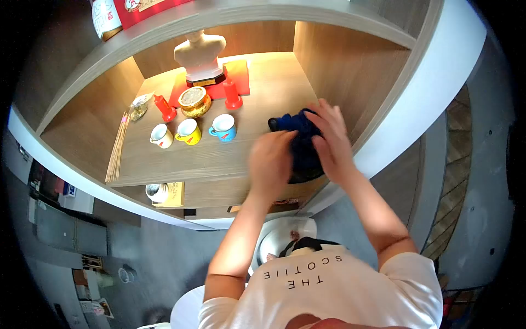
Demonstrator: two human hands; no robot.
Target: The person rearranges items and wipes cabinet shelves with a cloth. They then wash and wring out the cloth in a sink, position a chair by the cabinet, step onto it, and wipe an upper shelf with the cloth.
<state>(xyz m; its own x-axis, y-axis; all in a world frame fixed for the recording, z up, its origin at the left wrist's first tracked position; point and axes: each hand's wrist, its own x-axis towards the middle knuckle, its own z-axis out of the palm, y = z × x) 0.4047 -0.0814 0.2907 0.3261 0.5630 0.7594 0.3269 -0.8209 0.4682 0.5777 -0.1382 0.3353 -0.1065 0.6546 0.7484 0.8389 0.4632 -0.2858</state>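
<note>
A dark blue cloth (303, 148) lies bunched at the right end of the wooden shelf (219, 162), its lower part over the front edge. My left hand (270, 164) is at the cloth's left side, blurred, with its fingers bent against it. On the other side, my right hand (331, 137) rests on the cloth with its fingers spread. Left of the hands stand a blue mug (223, 129), a yellow mug (188, 132) and a white mug (161, 136) in a row.
Behind the mugs are a gold bowl (194, 102), two red candles (232, 96) (165, 108) and a white bust (200, 57) on red cloth. Incense sticks (117, 148) lie at the left. An upper shelf board (246, 15) overhangs. A white stool (274, 241) is below.
</note>
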